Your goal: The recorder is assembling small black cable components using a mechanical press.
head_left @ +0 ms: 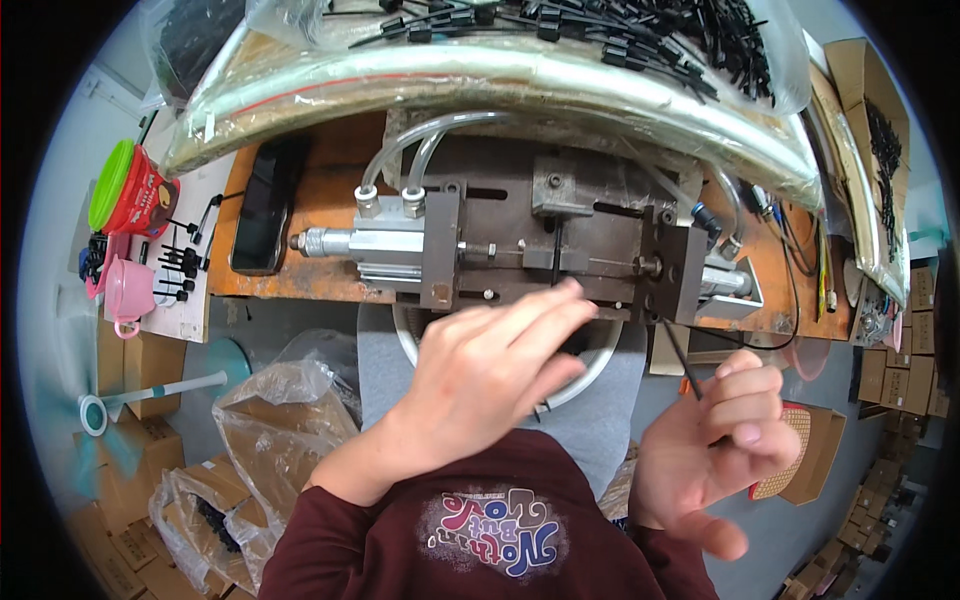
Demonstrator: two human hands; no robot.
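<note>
An orange workbench [330,190] is being occupied by a metal press fixture [540,235]. The left hand [490,375] is being held open, fingers reaching its front edge; a thin black rod [680,365] is being pinched in the closed right hand [715,445] — clear bags [620,40] behind are holding black parts.

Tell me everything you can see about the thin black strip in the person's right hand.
The thin black strip looks like plastic, narrow and straight. It is pinched in the right hand between thumb and curled fingers, and slants up and to the left toward the lower right edge of the metal machine. Its lower end is hidden in the hand; whether its tip touches the machine is unclear.
</note>
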